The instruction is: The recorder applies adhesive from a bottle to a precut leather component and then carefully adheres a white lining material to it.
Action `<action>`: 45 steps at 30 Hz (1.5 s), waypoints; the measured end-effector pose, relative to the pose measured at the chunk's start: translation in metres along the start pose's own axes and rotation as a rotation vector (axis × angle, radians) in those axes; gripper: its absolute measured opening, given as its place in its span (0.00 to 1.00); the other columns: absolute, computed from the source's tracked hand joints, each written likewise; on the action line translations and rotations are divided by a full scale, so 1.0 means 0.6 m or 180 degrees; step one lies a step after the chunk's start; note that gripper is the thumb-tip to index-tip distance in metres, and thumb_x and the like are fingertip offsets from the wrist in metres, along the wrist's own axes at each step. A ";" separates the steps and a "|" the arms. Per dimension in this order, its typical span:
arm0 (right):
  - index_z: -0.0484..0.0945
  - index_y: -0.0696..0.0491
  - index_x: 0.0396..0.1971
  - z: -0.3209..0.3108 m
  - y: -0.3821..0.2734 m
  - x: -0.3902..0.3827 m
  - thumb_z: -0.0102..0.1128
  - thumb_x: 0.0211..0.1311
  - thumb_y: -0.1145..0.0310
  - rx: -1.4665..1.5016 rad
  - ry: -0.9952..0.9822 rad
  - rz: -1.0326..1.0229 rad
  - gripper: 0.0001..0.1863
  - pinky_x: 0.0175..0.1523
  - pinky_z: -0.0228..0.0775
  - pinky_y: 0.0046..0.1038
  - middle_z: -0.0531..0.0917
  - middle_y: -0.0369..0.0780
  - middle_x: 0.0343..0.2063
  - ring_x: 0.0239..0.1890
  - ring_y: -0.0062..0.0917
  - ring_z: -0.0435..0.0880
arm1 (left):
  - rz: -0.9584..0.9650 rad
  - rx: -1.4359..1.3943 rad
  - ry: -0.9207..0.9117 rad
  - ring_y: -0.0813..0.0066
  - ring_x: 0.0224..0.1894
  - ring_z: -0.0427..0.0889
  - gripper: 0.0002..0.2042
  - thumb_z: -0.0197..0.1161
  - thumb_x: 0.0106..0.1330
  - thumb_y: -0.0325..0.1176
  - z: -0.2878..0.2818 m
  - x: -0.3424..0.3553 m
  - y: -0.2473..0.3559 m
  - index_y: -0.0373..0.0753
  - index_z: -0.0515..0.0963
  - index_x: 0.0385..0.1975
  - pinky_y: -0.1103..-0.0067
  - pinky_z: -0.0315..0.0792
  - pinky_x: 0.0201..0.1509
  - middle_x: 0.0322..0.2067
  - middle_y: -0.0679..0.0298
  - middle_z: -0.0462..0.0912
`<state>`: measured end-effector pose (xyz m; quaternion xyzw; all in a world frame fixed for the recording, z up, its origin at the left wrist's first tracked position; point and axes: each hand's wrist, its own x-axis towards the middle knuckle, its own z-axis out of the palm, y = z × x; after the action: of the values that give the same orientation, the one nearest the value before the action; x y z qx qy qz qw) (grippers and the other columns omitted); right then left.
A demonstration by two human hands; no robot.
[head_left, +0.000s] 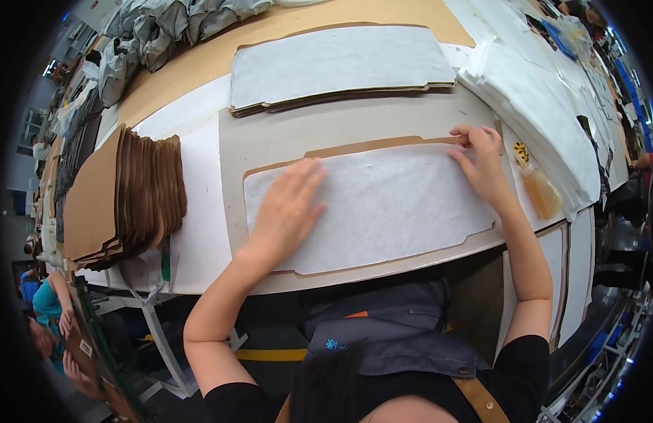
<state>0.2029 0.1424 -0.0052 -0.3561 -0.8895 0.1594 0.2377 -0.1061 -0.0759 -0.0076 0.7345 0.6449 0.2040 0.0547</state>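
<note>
A white sheet [383,204] lies over a brown cardboard panel [368,146] on the table in front of me. The brown edge shows along the far side and, more thinly, along the near side. My left hand [287,204] rests flat on the left part of the sheet, fingers stretched out. At the far right corner my right hand [479,158] hovers or lightly touches, thumb and fingers bent but apart. I see nothing held in either hand. Beyond them lies a stack of similar white-faced panels [340,63].
Brown cardboard pieces [129,197] stand piled at the left. White sheets [534,116] are heaped at the right, beside a bottle of amber liquid [540,190]. Grey bundled items [153,32] sit at the back left. Another person [55,303] is at the lower left.
</note>
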 end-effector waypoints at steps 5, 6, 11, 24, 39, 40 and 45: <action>0.76 0.50 0.47 -0.011 0.005 0.005 0.65 0.57 0.76 0.0068 -0.0250 0.0013 0.17 0.70 0.46 0.39 0.76 0.32 0.29 0.38 0.23 0.78 | 0.0531 -0.0161 -0.0423 0.56 0.71 0.58 0.36 0.67 0.59 0.44 0.031 0.024 0.044 0.36 0.63 0.66 0.65 0.55 0.74 0.68 0.54 0.62; 0.76 0.50 0.48 -0.013 0.005 0.006 0.65 0.57 0.76 0.0017 -0.0359 0.0032 0.18 0.71 0.44 0.38 0.75 0.32 0.30 0.40 0.21 0.77 | 0.0604 -0.0131 -0.0496 0.56 0.72 0.58 0.38 0.66 0.60 0.48 0.033 0.027 0.045 0.36 0.63 0.67 0.65 0.55 0.74 0.69 0.54 0.61; 0.75 0.50 0.49 -0.014 0.003 0.009 0.64 0.57 0.76 -0.0008 -0.0386 0.0007 0.18 0.72 0.44 0.41 0.74 0.33 0.30 0.41 0.23 0.76 | 0.0585 0.0049 -0.0541 0.57 0.72 0.57 0.37 0.64 0.61 0.51 0.034 0.027 0.050 0.38 0.63 0.67 0.64 0.53 0.74 0.69 0.54 0.60; 0.74 0.53 0.52 -0.009 -0.006 0.000 0.65 0.55 0.74 -0.0748 0.0060 -0.0285 0.22 0.70 0.49 0.41 0.77 0.41 0.46 0.54 0.34 0.73 | 0.0431 0.0268 -0.0626 0.56 0.73 0.54 0.40 0.62 0.61 0.56 0.027 0.025 0.054 0.39 0.61 0.69 0.61 0.48 0.75 0.70 0.53 0.58; 0.51 0.58 0.72 0.053 -0.116 -0.021 0.58 0.60 0.42 -0.0529 -0.1428 -0.1167 0.49 0.78 0.37 0.40 0.51 0.46 0.74 0.77 0.37 0.46 | 0.0040 0.0474 -0.0725 0.53 0.77 0.40 0.47 0.57 0.62 0.62 0.038 0.020 0.047 0.35 0.52 0.72 0.55 0.37 0.76 0.74 0.52 0.47; 0.50 0.59 0.72 0.051 -0.114 -0.023 0.59 0.59 0.42 -0.0564 -0.1422 -0.1088 0.51 0.78 0.37 0.40 0.51 0.47 0.74 0.77 0.38 0.45 | 0.0032 0.0470 -0.0721 0.53 0.77 0.40 0.47 0.57 0.62 0.62 0.038 0.018 0.046 0.35 0.52 0.72 0.55 0.37 0.76 0.74 0.52 0.47; 0.46 0.60 0.73 0.029 -0.077 -0.044 0.58 0.58 0.39 -0.0717 -0.1307 -0.0766 0.55 0.78 0.35 0.41 0.48 0.49 0.74 0.77 0.39 0.44 | -0.0516 0.0493 -0.0697 0.55 0.77 0.38 0.48 0.56 0.63 0.63 0.029 -0.024 0.023 0.36 0.48 0.74 0.57 0.36 0.77 0.75 0.51 0.43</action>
<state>0.1845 0.0896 -0.0067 -0.2322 -0.9672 0.0989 0.0283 -0.0881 -0.0888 -0.0217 0.7000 0.7060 0.0673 0.0841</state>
